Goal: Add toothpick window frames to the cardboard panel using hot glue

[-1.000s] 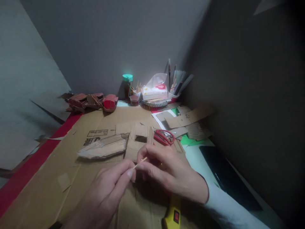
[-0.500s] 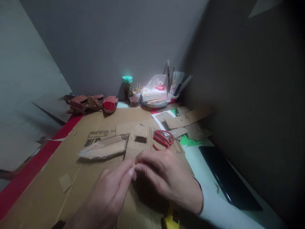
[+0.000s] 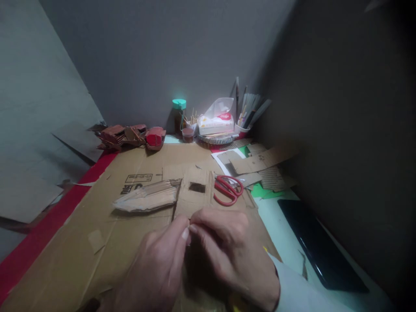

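My left hand (image 3: 159,255) and my right hand (image 3: 227,247) meet at the fingertips above the cardboard sheet (image 3: 130,255). Both are closed in a pinch, thumbs against forefingers, and whatever small thing sits between them is too hidden to name. Just beyond my fingers lies a cardboard piece (image 3: 195,201) with a rectangular hole cut in it. Left of that piece rests a pointed, boat-like cardboard shape (image 3: 147,197). Red-handled scissors (image 3: 229,190) lie right of the holed piece. Something yellow (image 3: 238,301) shows partly under my right wrist.
Reddish cardboard pieces (image 3: 130,136) sit at the back left. Along the wall stand a green-lidded bottle (image 3: 179,115), a cup of sticks (image 3: 191,123), a tissue pack (image 3: 216,123) and a brush cup (image 3: 242,128). Cardboard scraps (image 3: 263,160) and a black flat device (image 3: 318,242) lie on the right.
The view has shifted slightly, so the table things appear a little farther right. My hands stay pinched together, and my right hand covers more of the yellow thing.
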`<action>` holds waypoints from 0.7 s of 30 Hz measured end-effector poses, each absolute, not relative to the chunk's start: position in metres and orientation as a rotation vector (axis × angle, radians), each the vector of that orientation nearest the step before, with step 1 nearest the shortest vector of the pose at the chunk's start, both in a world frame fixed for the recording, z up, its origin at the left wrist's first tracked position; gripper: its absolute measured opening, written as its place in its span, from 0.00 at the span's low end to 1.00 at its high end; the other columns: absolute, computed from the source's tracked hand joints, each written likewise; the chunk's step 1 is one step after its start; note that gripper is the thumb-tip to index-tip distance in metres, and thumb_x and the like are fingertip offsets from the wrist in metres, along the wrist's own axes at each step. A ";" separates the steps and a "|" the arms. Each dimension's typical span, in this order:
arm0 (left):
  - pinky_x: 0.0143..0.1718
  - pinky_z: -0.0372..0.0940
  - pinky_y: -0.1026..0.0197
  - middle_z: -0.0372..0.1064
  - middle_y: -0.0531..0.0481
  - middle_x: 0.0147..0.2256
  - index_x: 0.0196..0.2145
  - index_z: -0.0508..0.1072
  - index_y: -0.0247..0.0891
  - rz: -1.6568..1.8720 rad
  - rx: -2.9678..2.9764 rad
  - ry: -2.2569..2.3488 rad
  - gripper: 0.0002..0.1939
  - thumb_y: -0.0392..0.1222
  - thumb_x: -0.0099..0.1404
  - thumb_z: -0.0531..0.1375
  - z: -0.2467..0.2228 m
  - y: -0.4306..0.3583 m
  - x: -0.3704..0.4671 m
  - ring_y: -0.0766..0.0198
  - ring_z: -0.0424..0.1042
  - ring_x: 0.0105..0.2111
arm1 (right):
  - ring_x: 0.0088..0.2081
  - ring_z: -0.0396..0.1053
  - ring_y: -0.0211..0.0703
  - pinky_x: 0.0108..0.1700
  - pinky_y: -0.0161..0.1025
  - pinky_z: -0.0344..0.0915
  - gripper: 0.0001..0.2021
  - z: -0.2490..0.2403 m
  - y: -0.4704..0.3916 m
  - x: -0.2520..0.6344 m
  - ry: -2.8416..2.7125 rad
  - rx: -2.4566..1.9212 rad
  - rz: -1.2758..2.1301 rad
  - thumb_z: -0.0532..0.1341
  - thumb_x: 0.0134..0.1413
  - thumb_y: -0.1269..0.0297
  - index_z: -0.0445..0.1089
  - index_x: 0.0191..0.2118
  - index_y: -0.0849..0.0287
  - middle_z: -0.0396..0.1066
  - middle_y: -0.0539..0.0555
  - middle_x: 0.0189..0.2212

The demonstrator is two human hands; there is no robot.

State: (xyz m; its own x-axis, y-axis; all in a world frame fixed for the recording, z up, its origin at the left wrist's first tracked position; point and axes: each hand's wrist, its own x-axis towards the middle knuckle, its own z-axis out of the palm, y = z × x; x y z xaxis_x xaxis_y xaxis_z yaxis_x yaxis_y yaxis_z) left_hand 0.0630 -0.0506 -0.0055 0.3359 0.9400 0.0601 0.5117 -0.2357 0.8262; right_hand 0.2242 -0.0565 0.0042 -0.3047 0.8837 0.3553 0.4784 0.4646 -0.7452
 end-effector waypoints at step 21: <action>0.26 0.54 0.56 0.67 0.52 0.21 0.27 0.69 0.47 0.823 1.887 1.181 0.12 0.41 0.65 0.50 -0.002 -0.047 0.061 0.57 0.64 0.22 | 0.22 0.62 0.41 0.23 0.38 0.54 0.13 0.000 -0.052 0.224 -2.220 -1.037 0.326 0.51 0.60 0.73 0.70 0.28 0.66 0.68 0.57 0.21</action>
State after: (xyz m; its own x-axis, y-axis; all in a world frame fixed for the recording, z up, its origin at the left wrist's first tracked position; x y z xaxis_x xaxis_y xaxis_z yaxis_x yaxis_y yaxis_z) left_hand 0.0611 -0.0467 -0.0019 0.3675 0.9212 0.1280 0.4392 -0.2931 0.8492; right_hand 0.2243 -0.0522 0.0000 -0.4704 0.7540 0.4585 0.5902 0.6551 -0.4717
